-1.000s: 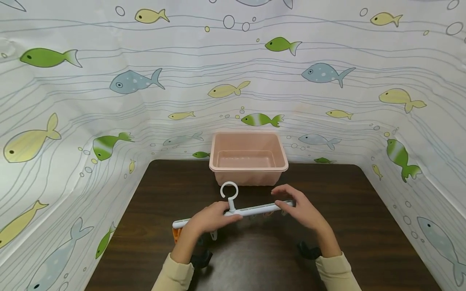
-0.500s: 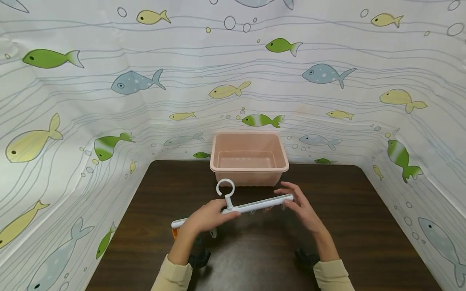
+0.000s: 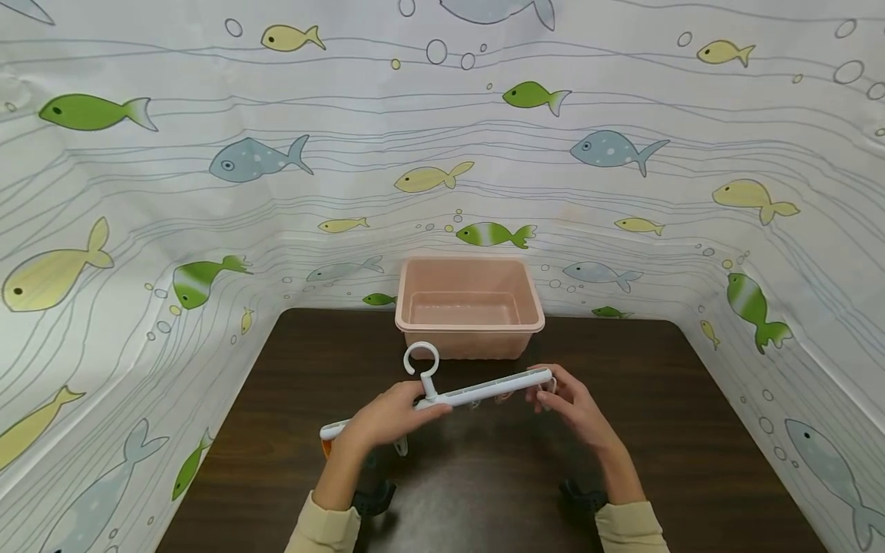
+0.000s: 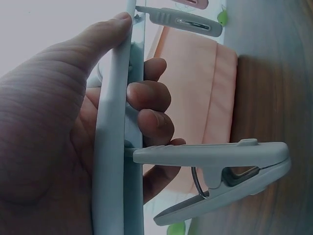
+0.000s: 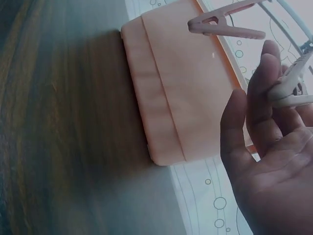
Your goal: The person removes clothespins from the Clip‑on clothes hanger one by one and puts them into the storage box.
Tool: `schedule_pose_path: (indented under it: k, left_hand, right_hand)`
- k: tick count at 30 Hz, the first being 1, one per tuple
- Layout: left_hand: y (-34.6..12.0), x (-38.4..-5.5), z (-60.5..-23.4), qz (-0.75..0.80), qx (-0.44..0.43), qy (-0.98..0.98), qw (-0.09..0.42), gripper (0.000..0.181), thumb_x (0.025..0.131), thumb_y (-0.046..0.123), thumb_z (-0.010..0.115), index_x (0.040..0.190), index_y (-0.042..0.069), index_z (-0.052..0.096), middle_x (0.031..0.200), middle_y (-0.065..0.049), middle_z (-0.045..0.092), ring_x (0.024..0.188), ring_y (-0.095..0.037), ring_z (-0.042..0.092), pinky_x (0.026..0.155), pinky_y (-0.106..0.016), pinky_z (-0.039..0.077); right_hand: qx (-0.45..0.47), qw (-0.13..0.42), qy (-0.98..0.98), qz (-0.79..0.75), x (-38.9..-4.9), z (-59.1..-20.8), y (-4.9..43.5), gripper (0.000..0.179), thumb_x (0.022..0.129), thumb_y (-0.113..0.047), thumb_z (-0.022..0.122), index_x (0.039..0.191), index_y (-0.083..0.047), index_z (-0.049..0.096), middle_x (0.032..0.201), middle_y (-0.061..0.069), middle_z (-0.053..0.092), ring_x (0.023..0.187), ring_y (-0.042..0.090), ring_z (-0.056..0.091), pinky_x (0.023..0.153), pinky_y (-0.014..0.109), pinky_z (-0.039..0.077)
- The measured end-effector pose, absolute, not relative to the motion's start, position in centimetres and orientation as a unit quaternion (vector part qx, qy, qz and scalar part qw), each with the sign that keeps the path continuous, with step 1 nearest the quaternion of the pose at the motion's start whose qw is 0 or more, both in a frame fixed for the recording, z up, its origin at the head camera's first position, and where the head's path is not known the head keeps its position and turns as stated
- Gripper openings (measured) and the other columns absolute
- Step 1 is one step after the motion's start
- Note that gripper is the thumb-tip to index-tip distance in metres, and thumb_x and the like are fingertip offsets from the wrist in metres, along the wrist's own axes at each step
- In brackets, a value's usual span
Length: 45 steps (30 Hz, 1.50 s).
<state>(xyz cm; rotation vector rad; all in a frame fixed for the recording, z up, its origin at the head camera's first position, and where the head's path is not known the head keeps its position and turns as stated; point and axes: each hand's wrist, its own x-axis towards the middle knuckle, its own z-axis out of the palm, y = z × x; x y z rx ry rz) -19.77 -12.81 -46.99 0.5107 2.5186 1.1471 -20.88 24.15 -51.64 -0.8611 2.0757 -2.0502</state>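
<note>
A white plastic hanger bar with dangling clips (image 3: 494, 386) is held above the dark brown wood-grain table (image 3: 470, 491), its right end raised in the head view and its round white hook (image 3: 420, 345) turned up. The bar is gripped near its middle by the left hand (image 3: 390, 415), thumb on one side and fingers curled round the other. Just beside those fingers a pale grey plastic clip (image 4: 210, 156) is seen hanging. By the right hand (image 5: 269, 152) a white plastic clip (image 5: 285, 93) is met with loosely bent fingers; whether it is pinched cannot be told. Near it a pale pink plastic clip (image 5: 230, 31) hangs. Behind the bar the table is occupied by a rectangular pink plastic basin (image 3: 470, 346). An orange clip (image 3: 326, 448) at the bar's left end is partly hidden by the left forearm. The table is enclosed by a white fish-printed sheet (image 3: 442, 115). Black devices (image 3: 373, 499) are seen at both wrists, above beige sleeves (image 3: 325, 526).
</note>
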Motion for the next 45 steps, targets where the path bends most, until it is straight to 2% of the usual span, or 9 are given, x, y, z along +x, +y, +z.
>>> schedule_pose_path:
  k: [3, 5, 12, 14, 22, 29, 35, 40, 45]
  left_hand:
    - [-12.8, -19.9, -46.9, 0.401, 0.179, 0.884, 0.161, 0.043, 0.102, 0.06, 0.068, 0.095, 0.017, 0.064, 0.078, 0.006, 0.048, 0.067, -0.011, 0.047, 0.065, -0.031, 0.042]
    - [-12.8, -19.9, -46.8, 0.401, 0.179, 0.884, 0.159, 0.043, 0.102, 0.06, 0.068, 0.096, 0.017, 0.064, 0.079, 0.006, 0.049, 0.067, -0.011, 0.048, 0.065, -0.031, 0.043]
    - [-12.8, -19.9, -46.7, 0.407, 0.173, 0.882, 0.163, 0.044, 0.102, 0.059, 0.068, 0.098, 0.016, 0.063, 0.079, 0.004, 0.049, 0.067, -0.012, 0.048, 0.064, -0.032, 0.042]
    - [-12.8, -19.9, -46.7, 0.408, 0.17, 0.882, 0.165, 0.044, 0.102, 0.059, 0.067, 0.1, 0.016, 0.064, 0.08, 0.004, 0.049, 0.067, -0.013, 0.048, 0.064, -0.032, 0.042]
    - [-12.9, -19.8, -46.8, 0.409, 0.175, 0.88, 0.164, 0.043, 0.103, 0.059, 0.067, 0.102, 0.016, 0.064, 0.081, 0.004, 0.051, 0.069, -0.012, 0.05, 0.065, -0.033, 0.043]
    - [-12.9, -19.6, -46.7, 0.407, 0.181, 0.881, 0.158, 0.041, 0.103, 0.058, 0.068, 0.099, 0.017, 0.065, 0.079, 0.005, 0.05, 0.067, -0.011, 0.049, 0.065, -0.031, 0.043]
    - [-13.0, -19.5, -46.7, 0.406, 0.19, 0.881, 0.152, 0.042, 0.103, 0.056, 0.068, 0.097, 0.015, 0.063, 0.079, 0.005, 0.05, 0.068, -0.011, 0.049, 0.066, -0.031, 0.043]
    - [-13.0, -19.6, -46.9, 0.408, 0.188, 0.881, 0.15, 0.042, 0.104, 0.055, 0.068, 0.097, 0.014, 0.062, 0.08, 0.004, 0.049, 0.07, -0.011, 0.049, 0.067, -0.032, 0.044]
    - [-13.1, -19.5, -46.8, 0.413, 0.191, 0.879, 0.143, 0.04, 0.104, 0.054, 0.068, 0.097, 0.015, 0.064, 0.08, 0.005, 0.05, 0.069, -0.01, 0.049, 0.066, -0.03, 0.044]
  right_hand:
    - [-0.278, 0.042, 0.7, -0.657, -20.8, -51.3, 24.3, 0.005, 0.109, 0.003, 0.053, 0.112, 0.003, 0.057, 0.102, 0.004, 0.07, 0.085, 0.029, 0.065, 0.076, 0.036, 0.059]
    - [-0.268, 0.04, 0.713, -0.647, -20.7, -51.1, 24.4, 0.006, 0.109, 0.001, 0.054, 0.105, 0.0, 0.057, 0.098, 0.003, 0.071, 0.083, 0.031, 0.064, 0.074, 0.036, 0.059]
    - [-0.257, 0.052, 0.729, -0.633, -20.5, -50.8, 24.3, 0.014, 0.113, -0.004, 0.051, 0.12, -0.002, 0.064, 0.096, 0.006, 0.071, 0.08, 0.021, 0.068, 0.075, 0.038, 0.061]
    - [-0.257, 0.054, 0.731, -0.63, -20.4, -50.8, 24.2, 0.015, 0.114, -0.005, 0.05, 0.119, -0.001, 0.063, 0.096, 0.006, 0.07, 0.079, 0.02, 0.068, 0.076, 0.036, 0.06]
    - [-0.24, 0.054, 0.734, -0.632, -20.1, -50.4, 23.9, 0.019, 0.117, -0.013, 0.046, 0.108, -0.002, 0.058, 0.093, 0.008, 0.066, 0.074, 0.025, 0.061, 0.07, 0.033, 0.057]
    - [-0.219, 0.055, 0.753, -0.618, -20.1, -50.4, 23.5, 0.024, 0.117, -0.017, 0.046, 0.117, -0.001, 0.065, 0.093, 0.008, 0.065, 0.074, 0.023, 0.06, 0.073, 0.032, 0.055]
    - [-0.225, 0.038, 0.762, -0.606, -20.2, -50.5, 22.9, 0.023, 0.118, -0.015, 0.043, 0.118, 0.0, 0.061, 0.089, 0.01, 0.058, 0.075, 0.027, 0.053, 0.067, 0.039, 0.05]
    - [-0.228, 0.023, 0.764, -0.604, -20.1, -50.0, 22.4, 0.021, 0.118, -0.015, 0.043, 0.117, 0.0, 0.057, 0.087, 0.013, 0.052, 0.075, 0.035, 0.048, 0.068, 0.034, 0.049]
    - [-0.222, 0.049, 0.751, -0.62, -19.8, -49.5, 22.4, 0.022, 0.119, -0.018, 0.041, 0.117, -0.001, 0.056, 0.083, 0.009, 0.048, 0.071, 0.036, 0.043, 0.067, 0.032, 0.047]
